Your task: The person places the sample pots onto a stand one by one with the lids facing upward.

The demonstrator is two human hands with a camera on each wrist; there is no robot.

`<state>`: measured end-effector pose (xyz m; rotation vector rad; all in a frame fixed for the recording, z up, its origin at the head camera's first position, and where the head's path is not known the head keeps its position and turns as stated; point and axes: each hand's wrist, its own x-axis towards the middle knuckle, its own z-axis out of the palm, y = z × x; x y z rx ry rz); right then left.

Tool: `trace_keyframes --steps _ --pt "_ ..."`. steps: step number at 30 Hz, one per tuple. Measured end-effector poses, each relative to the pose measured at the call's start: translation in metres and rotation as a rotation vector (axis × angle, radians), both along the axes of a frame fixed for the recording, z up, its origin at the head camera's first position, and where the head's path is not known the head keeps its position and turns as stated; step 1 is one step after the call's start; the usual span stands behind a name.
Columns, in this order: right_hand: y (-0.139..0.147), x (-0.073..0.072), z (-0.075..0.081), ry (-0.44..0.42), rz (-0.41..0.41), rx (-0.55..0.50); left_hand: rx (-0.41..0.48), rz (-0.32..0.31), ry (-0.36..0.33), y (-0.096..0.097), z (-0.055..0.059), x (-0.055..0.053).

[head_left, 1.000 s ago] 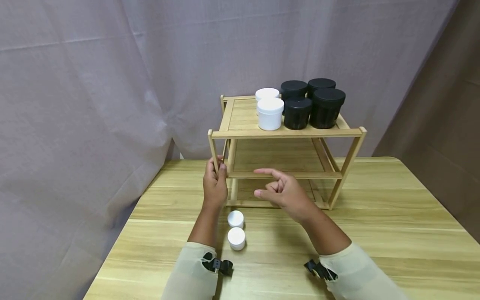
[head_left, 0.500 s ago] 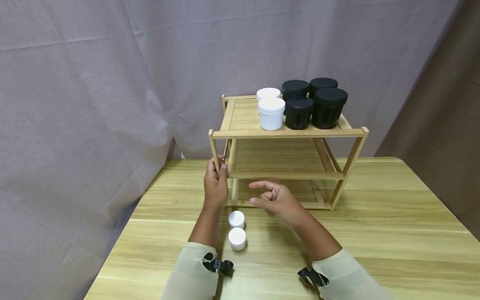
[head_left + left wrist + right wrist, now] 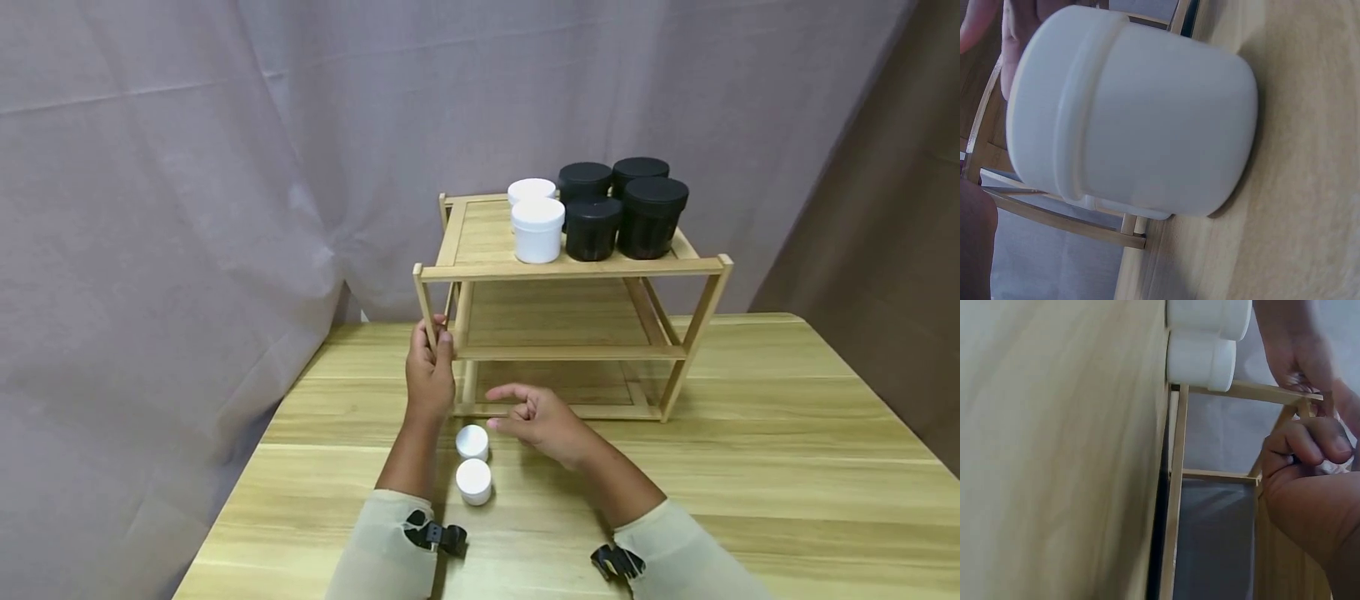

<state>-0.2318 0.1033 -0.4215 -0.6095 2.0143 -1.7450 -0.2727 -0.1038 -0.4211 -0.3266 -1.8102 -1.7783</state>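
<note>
My left hand grips the left front post of a three-tier wooden rack. My right hand is held in front of the rack's bottom shelf, index finger and thumb spread apart, the other fingers folded in; nothing is between them. Just left of its thumb are two small white lidded jars, a rear one and a front one, standing upright on the table. One white jar fills much of the left wrist view. In the right wrist view, the white jars are near the top, apart from my right hand.
On the rack's top shelf stand two larger white jars, the front one at the shelf's middle, and several black jars. A wooden table bears everything. Grey cloth hangs behind and to the left.
My right hand has moved down and slightly left, from before the middle shelf to near the small white jars. My left hand stays on the rack post.
</note>
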Motion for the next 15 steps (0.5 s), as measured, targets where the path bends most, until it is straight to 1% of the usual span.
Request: trace_keyframes --steps 3,7,11,13,15 --pt "-0.005 -0.001 -0.004 0.002 0.017 0.009 0.001 0.004 0.000 -0.003 0.000 0.001" --pt "-0.010 -0.002 -0.009 0.032 0.042 0.043 -0.006 0.000 0.002 -0.006 0.001 0.002" --pt "-0.013 -0.003 -0.013 0.068 0.094 0.095 0.015 0.007 0.005 -0.006 0.001 0.002" --pt "-0.011 -0.004 -0.015 0.085 0.102 0.129 0.026 -0.001 0.004 -0.004 0.001 0.001" --pt "-0.008 -0.004 -0.016 0.106 0.093 0.172 0.025 -0.023 0.007 0.000 0.001 -0.001"
